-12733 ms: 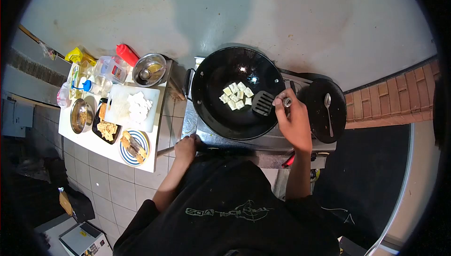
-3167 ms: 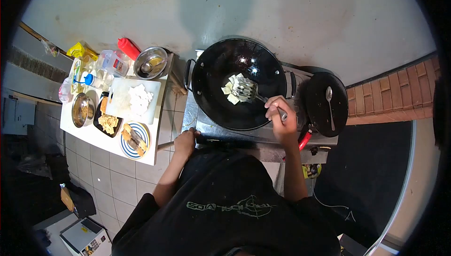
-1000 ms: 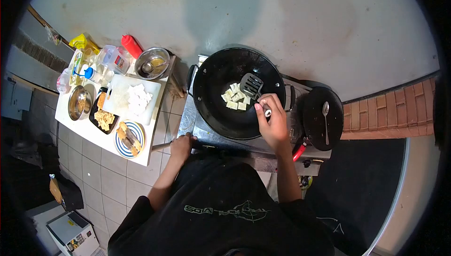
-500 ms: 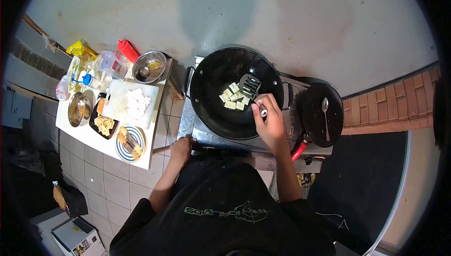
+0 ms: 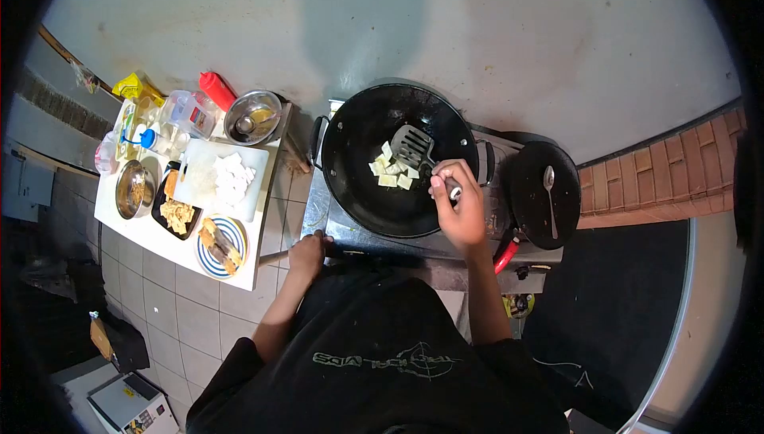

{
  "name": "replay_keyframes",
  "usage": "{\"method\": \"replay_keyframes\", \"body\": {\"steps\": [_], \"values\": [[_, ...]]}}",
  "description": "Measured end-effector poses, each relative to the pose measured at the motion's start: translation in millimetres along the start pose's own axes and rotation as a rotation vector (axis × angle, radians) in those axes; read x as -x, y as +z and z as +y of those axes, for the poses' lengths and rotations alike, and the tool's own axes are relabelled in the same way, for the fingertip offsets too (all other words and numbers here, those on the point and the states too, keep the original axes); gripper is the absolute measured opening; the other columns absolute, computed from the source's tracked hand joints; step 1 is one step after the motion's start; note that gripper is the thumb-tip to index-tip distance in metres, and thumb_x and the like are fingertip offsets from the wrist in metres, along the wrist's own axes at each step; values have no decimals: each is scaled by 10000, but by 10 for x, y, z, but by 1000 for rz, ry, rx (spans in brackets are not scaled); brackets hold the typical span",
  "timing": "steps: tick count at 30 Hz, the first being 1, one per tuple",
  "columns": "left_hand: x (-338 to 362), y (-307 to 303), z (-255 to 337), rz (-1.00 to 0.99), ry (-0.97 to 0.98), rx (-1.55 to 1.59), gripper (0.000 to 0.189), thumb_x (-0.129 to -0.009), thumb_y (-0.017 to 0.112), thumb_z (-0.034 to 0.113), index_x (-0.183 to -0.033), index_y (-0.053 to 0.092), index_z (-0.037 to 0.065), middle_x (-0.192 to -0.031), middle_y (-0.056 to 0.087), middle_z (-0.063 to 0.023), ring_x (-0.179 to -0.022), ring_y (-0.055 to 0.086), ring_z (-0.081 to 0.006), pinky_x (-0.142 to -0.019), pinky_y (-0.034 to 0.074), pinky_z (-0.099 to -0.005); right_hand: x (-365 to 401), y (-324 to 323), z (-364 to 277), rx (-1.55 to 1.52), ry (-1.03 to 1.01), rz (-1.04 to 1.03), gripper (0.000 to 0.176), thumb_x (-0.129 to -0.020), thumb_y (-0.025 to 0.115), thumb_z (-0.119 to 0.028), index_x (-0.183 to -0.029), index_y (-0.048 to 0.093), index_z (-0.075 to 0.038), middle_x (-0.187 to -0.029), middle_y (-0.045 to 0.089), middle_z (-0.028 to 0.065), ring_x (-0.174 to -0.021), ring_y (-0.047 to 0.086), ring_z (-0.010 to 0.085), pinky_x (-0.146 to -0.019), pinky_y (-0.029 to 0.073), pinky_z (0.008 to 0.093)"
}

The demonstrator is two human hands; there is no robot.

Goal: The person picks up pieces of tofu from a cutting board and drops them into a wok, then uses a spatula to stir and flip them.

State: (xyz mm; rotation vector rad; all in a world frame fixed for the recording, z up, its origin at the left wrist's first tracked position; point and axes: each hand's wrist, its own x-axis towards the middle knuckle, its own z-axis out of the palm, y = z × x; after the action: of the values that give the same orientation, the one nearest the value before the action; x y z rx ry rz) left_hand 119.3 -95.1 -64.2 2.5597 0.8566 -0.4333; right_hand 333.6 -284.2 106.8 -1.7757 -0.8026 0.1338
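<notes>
A large black wok [image 5: 350, 203] sits on the stove [image 5: 318, 223], with white-green cubes [image 5: 387, 180] gathered near its middle. My right hand [image 5: 460, 201] is closed around the handle of a slotted spatula [image 5: 412, 144], over the wok's right side. The spatula's blade lies just behind the cubes, at their upper right. My left hand [image 5: 308, 252] rests at the stove's front left corner, fingers curled over its edge.
A white table [image 5: 171, 251] stands left, holding a cutting board [image 5: 191, 191] with white pieces, a striped plate [image 5: 240, 231], metal bowls [image 5: 265, 133] and a red bottle [image 5: 216, 91]. A black pan [image 5: 529, 203] with a spoon [image 5: 551, 195] lies right of the wok.
The spatula has shifted slightly left and its blade has turned, showing its slotted face. Some cubes have moved slightly. My right hand has shifted a little; my left stays put.
</notes>
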Motion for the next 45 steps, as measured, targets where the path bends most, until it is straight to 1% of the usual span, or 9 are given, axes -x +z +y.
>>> {"method": "replay_keyframes", "body": {"steps": [4, 12, 16, 19, 22, 24, 27, 36, 45], "values": [[-16, 69, -39, 20, 8, -3, 406, -991, 461, 429, -990, 598, 47, -883, 693, -195, -845, 691, -368, -719, 531, -505, 21, 10, -24, -45, -2, -22, 96, -920, 584, 1, -926, 491, 24, -927, 548, 132, -785, 562, 207, -722, 463, 284], [-4, 51, -33, 44, 24, 5, 402, -986, 471, 434, -985, 604, 54, -849, 692, -191, -822, 694, -364, -698, 537, -496, 20, 19, -43, 104, -105, -18, 105, -924, 584, -13, -927, 487, 26, -914, 538, 138, -769, 552, 234, -725, 459, 287], [-17, 61, -32, 25, 9, -21, 405, -988, 468, 432, -987, 608, 52, -857, 693, -195, -825, 694, -365, -700, 537, -496, 43, 63, 1, 51, -30, -13, 106, -925, 587, -19, -917, 491, 26, -904, 535, 136, -758, 549, 237, -714, 456, 293], [-39, 116, -86, 42, 36, 21, 428, -1000, 419, 448, -1013, 591, 57, -841, 680, -221, -814, 676, -413, -676, 523, -543, 19, 97, 36, 57, -15, -9, 105, -928, 586, -24, -911, 495, 26, -892, 529, 132, -743, 536, 234, -699, 448, 296], [-24, 100, -68, 46, 36, 22, 430, -1003, 413, 448, -1006, 590, 56, -840, 680, -219, -823, 677, -411, -679, 525, -540, 6, 127, 81, 37, 4, 10, 103, -931, 585, -29, -917, 497, 24, -882, 526, 128, -732, 521, 228, -694, 443, 296], [-9, 60, -34, 43, 18, 7, 416, -994, 453, 431, -989, 610, 46, -869, 694, -200, -845, 693, -371, -729, 533, -510, -16, 143, 108, 8, 4, 21, 102, -932, 585, -32, -921, 499, 21, -880, 527, 124, -729, 518, 217, -696, 441, 294], [9, -2, 15, 20, -7, 1, 413, -990, 460, 431, -987, 614, 48, -873, 695, -197, -847, 692, -373, -732, 533, -509, -34, 159, 135, -32, 12, 31, 100, -934, 584, -34, -923, 500, 18, -886, 534, 120, -733, 522, 207, -701, 441, 289], [3, 68, -19, 54, 8, -14, 395, -982, 481, 422, -1001, 624, 54, -879, 699, -186, -832, 700, -352, -709, 542, -496, 6, 147, -53, -138, 10, -19, 97, -937, 574, -17, -916, 490, 27, -896, 538, 112, -751, 528, 167, -715, 447, 270], [-4, 28, -1, 22, -2, -23, 403, -983, 481, 430, -1006, 619, 52, -870, 696, -191, -831, 700, -351, -692, 547, -487, 62, 175, -83, -126, 18, -65, 89, -931, 566, 3, -919, 483, 32, -889, 529, 121, -789, 548, 191, -740, 454, 276]]}}
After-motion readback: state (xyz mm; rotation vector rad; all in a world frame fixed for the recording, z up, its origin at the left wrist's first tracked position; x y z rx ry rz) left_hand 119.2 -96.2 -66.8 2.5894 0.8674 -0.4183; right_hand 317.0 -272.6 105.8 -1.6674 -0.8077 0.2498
